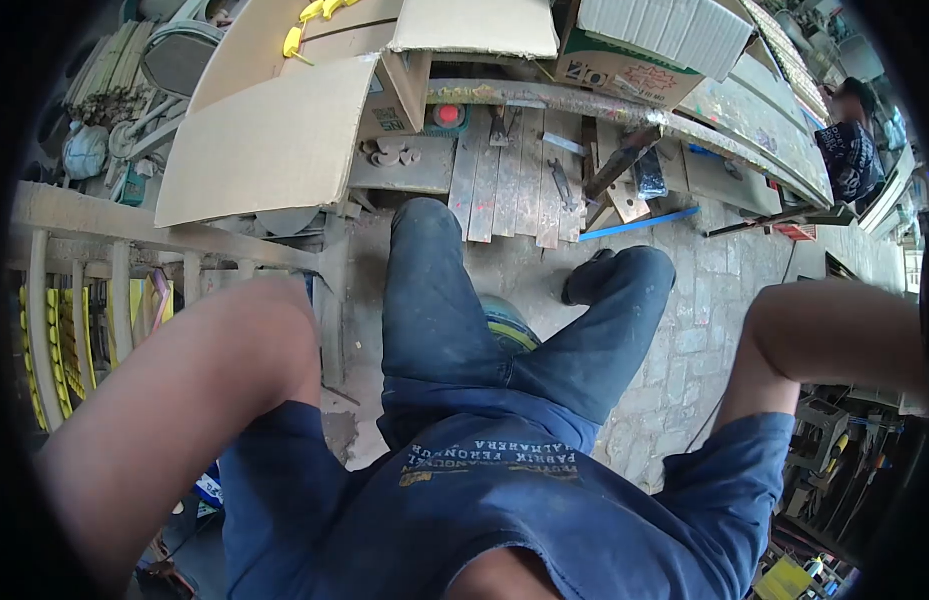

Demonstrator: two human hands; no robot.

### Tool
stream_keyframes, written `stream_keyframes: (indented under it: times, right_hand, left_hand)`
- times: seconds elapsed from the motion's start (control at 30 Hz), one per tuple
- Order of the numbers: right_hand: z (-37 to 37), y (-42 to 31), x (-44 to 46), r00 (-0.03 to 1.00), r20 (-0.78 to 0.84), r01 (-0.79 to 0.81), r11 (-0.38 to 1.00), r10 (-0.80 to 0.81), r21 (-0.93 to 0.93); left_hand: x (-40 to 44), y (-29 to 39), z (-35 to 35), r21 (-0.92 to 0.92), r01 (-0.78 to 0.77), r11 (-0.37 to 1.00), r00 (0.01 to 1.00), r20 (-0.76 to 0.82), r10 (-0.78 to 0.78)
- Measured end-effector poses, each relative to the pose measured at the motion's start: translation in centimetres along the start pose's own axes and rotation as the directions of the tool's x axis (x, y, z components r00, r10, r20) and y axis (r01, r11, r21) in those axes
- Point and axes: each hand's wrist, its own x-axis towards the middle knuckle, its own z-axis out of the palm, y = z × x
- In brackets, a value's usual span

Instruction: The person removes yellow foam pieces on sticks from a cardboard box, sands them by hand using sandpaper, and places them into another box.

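Neither of my hands shows. My left forearm is bent up and runs out at the lower left edge. On the other side my right forearm leaves past the right edge, so both hands and anything in them are hidden. I sit with my knees apart, in a dark blue shirt and blue trousers. An open cardboard box stands before my knees, with small yellow pieces inside it.
A wooden bench carries another cardboard box. Tools, including pliers, lie on the slatted shelf below. A blue strip sticks out there. Wooden railing stands at left. Another person is at far right.
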Motion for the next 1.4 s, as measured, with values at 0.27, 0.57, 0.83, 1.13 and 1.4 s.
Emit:
stream_keyframes:
  times: [0.27,0.57,0.83,1.13,1.4]
  right_hand:
    - [-0.4,-5.3,-4.0,0.953,0.300,0.026,0.999,-0.038,0.043]
    - [-0.6,-5.9,-4.2,0.948,0.319,0.001,0.999,-0.018,0.054]
    - [-0.7,-5.9,-4.1,0.950,0.311,-0.008,0.996,-0.021,0.091]
    - [-0.8,-5.8,-4.7,0.953,0.302,-0.027,0.989,-0.018,0.146]
    - [-0.6,-6.2,-4.6,0.958,0.286,-0.056,0.976,-0.007,0.211]
  left_hand:
    - [0.8,-0.5,0.1,-0.004,0.025,1.000,0.998,0.051,-0.025]
    - [3.3,-1.2,-1.7,0.043,0.065,0.997,0.994,0.084,-0.069]
    - [3.7,-1.7,-2.3,0.075,0.077,0.994,0.992,0.093,-0.084]
    - [3.1,-2.7,-1.3,0.055,0.077,0.995,0.993,0.085,-0.082]
    - [4.5,-3.5,-2.6,0.063,0.128,0.990,0.987,0.089,-0.133]
